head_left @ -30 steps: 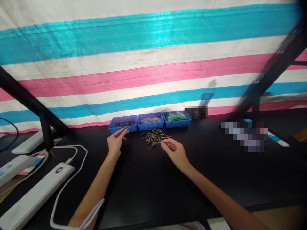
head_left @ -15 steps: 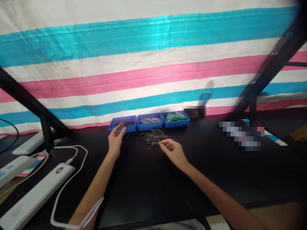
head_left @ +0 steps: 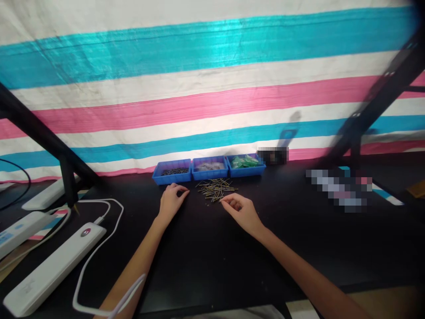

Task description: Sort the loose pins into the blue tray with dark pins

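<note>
A loose pile of thin, brassy screw-like sticks (head_left: pixel 215 189) lies on the black table (head_left: pixel 199 266). At the pile's near right edge, my right hand (head_left: pixel 244 213) has thumb and fingertips pinched together; what they grip is too small to name. My left hand (head_left: pixel 171 201) is left of the pile, below the left blue bin (head_left: pixel 172 179), its thumb and fingers closed on something hidden or too tiny to see. Dark thin pieces lie in that bin. The middle blue bin (head_left: pixel 210 174) holds pale clear items, and the right blue bin (head_left: pixel 247 171) green packets.
White power strips (head_left: pixel 55 270) with a looping white cable (head_left: pixel 79 274) lie at the left. Black slanted frame bars (head_left: pixel 43 128) stand on both sides before a striped sheet (head_left: pixel 199 102). Blurred-out items (head_left: pixel 338 188) lie at the right.
My left hand has moved from the left bin's front edge down and right onto the table, its fingers closing. My right hand has stayed almost still by the pile.
</note>
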Tool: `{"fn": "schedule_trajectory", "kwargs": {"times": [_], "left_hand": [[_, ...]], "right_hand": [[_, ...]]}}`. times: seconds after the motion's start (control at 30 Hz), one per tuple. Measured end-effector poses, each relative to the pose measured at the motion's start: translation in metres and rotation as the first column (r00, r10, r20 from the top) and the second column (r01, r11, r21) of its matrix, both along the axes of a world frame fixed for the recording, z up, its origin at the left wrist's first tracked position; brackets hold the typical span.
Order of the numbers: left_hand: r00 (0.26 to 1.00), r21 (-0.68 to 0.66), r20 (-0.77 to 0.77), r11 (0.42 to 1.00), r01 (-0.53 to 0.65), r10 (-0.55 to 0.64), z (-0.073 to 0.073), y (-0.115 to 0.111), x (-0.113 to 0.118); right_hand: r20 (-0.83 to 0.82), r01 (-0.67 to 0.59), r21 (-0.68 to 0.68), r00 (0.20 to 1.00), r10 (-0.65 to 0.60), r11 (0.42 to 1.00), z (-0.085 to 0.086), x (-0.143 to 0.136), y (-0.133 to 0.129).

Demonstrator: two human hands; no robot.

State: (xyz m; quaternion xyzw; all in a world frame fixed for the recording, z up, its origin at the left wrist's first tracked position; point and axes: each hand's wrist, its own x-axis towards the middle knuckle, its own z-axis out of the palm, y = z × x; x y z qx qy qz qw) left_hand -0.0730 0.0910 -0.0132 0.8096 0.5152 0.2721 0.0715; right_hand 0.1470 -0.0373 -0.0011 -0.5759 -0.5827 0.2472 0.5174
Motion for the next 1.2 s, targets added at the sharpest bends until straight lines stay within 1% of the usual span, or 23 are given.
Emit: {"fn": "schedule_trajectory", "kwargs": {"times": [0.07, 0.1, 0.17, 0.2, 0.27, 0.3, 0.33, 0.4, 0.5, 0.57, 0.7, 0.77, 0.87, 1.03, 1.2], "left_hand": [[0.998, -0.018, 0.053, 0.999, 0.041, -0.04, 0.002, -0.005, 0.006], [0.993, -0.034, 0.106, 0.998, 0.059, -0.055, 0.003, -0.008, 0.009], [0.956, -0.11, 0.284, 0.989, 0.104, -0.069, 0.007, -0.018, 0.019], [0.916, -0.167, 0.396, 0.977, 0.136, -0.06, 0.008, -0.023, 0.025], [0.802, -0.287, 0.597, 0.928, 0.239, -0.022, 0.011, -0.036, 0.039], [0.756, -0.329, 0.655, 0.899, 0.288, -0.002, 0.012, -0.043, 0.046], [0.726, -0.361, 0.687, 0.874, 0.326, 0.013, 0.012, -0.049, 0.052], [0.694, -0.378, 0.72, 0.848, 0.373, 0.016, 0.013, -0.061, 0.061], [0.679, -0.362, 0.734, 0.841, 0.401, -0.008, 0.014, -0.07, 0.067], [0.669, -0.371, 0.743, 0.833, 0.412, 0.0, 0.015, -0.072, 0.068], [0.626, -0.425, 0.775, 0.802, 0.42, 0.083, 0.016, -0.074, 0.069], [0.62, -0.446, 0.777, 0.79, 0.42, 0.109, 0.017, -0.075, 0.069], [0.622, -0.458, 0.775, 0.782, 0.423, 0.117, 0.017, -0.077, 0.069], [0.629, -0.447, 0.773, 0.777, 0.444, 0.085, 0.015, -0.077, 0.069], [0.646, -0.382, 0.763, 0.791, 0.478, -0.022, 0.013, -0.077, 0.069]], "right_hand": [[0.017, -0.009, -0.005, 1.0, 0.009, 1.0, 0.0, 0.0, 0.0], [0.025, -0.013, -0.01, 1.0, 0.013, 1.0, 0.0, 0.0, 0.0], [0.043, -0.024, -0.026, 0.999, 0.025, 0.999, 0.0, 0.001, 0.0], [0.054, -0.029, -0.035, 0.998, 0.031, 0.999, -0.001, 0.001, 0.0], [0.083, -0.042, -0.051, 0.995, 0.046, 0.998, -0.001, 0.002, 0.001], [0.098, -0.049, -0.055, 0.994, 0.054, 0.997, -0.001, 0.003, 0.0], [0.112, -0.056, -0.057, 0.992, 0.062, 0.997, -0.001, 0.003, 0.0], [0.128, -0.077, -0.059, 0.988, 0.084, 0.995, 0.0, 0.002, 0.0], [0.127, -0.117, -0.066, 0.984, 0.125, 0.991, 0.002, 0.001, -0.002], [0.117, -0.122, -0.058, 0.985, 0.128, 0.991, 0.003, -0.001, -0.002], [0.079, -0.08, -0.065, 0.993, 0.086, 0.995, 0.002, -0.001, -0.001], [0.068, -0.078, -0.08, 0.994, 0.084, 0.994, 0.001, -0.001, 0.0], [0.074, -0.101, -0.066, 0.992, 0.106, 0.993, 0.002, -0.001, -0.001], [0.046, -0.135, -0.056, 0.989, 0.138, 0.989, 0.005, -0.003, -0.003], [0.025, -0.122, -0.084, 0.992, 0.124, 0.989, 0.009, -0.004, -0.003]]}}
